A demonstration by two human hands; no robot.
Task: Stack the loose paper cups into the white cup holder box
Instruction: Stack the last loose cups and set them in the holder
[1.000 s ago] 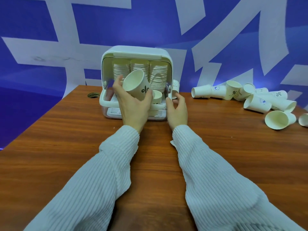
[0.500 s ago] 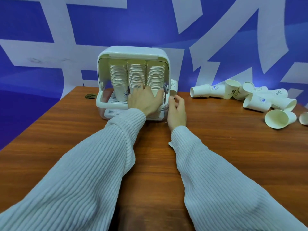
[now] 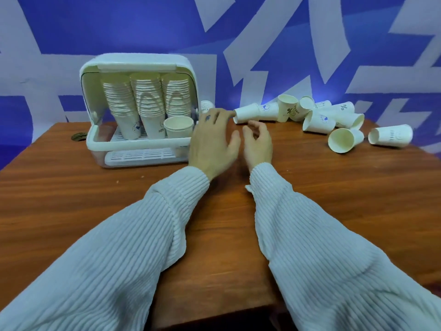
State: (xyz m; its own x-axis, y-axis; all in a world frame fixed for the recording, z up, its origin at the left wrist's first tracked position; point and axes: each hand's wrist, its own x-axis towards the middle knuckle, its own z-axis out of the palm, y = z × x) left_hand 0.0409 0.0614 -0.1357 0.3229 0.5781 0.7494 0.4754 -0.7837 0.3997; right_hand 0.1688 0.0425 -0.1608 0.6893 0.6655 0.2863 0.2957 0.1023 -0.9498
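A blue wall (image 3: 143,25) with broad white strokes fills the background. Below it a brown wooden table (image 3: 334,211) spans the view, with a small round hole (image 3: 78,136) near its far left edge. Two ribbed white sleeves (image 3: 119,247) reach in from the near edge.

The white box (image 3: 136,65) stands at the table's far left, its front open. Inside it are three tall stacks (image 3: 146,96) of cups side by side, and a single cup (image 3: 179,126) sits upright at the front right, beside the stacks. Another cup (image 3: 207,106) shows just behind the box's right side.

To the right, well apart from the box, loose cups (image 3: 322,118) lie tumbled in a cluster, most on their sides; the nearest one (image 3: 247,113) points its mouth toward the hands.

The left hand (image 3: 212,142) hovers between box and cluster, fingers spread and relaxed, holding nothing, its fingertips close to the nearest cup. The right hand (image 3: 257,144) is just beside it, fingers loosely curled, also holding nothing.
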